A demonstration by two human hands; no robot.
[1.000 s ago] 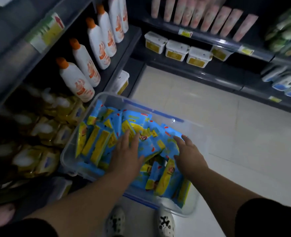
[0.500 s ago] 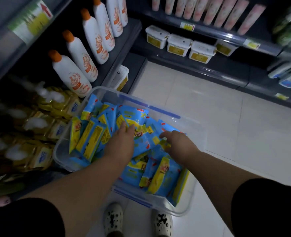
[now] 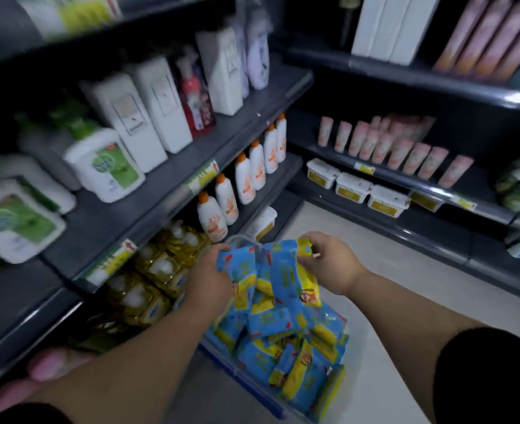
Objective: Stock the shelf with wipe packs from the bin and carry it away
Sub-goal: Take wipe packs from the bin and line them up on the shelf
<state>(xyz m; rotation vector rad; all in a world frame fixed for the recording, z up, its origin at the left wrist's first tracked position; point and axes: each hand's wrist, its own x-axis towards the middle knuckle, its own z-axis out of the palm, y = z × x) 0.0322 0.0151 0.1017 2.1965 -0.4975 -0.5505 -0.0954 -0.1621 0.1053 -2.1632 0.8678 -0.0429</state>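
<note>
A clear plastic bin (image 3: 240, 374) with blue trim stands on the floor below me, filled with several blue and yellow wipe packs (image 3: 295, 347). Both hands hold a bunch of these packs (image 3: 271, 270) lifted above the bin. My left hand (image 3: 208, 280) grips the bunch's left side. My right hand (image 3: 329, 261) pinches its upper right corner. The dark shelf (image 3: 148, 191) on my left carries white boxes and green-labelled tubs, with a bare stretch of board near its front edge.
White bottles with orange caps (image 3: 222, 206) line the shelf below, and yellow refill pouches (image 3: 157, 270) fill the bottom level. A second shelf unit (image 3: 405, 182) ahead holds pink tubes and white tubs. Pale floor tiles (image 3: 390, 283) lie to the right.
Both hands closed on a bunch of packs and lifted it out of the bin. My view has swung upward toward the left shelves.
</note>
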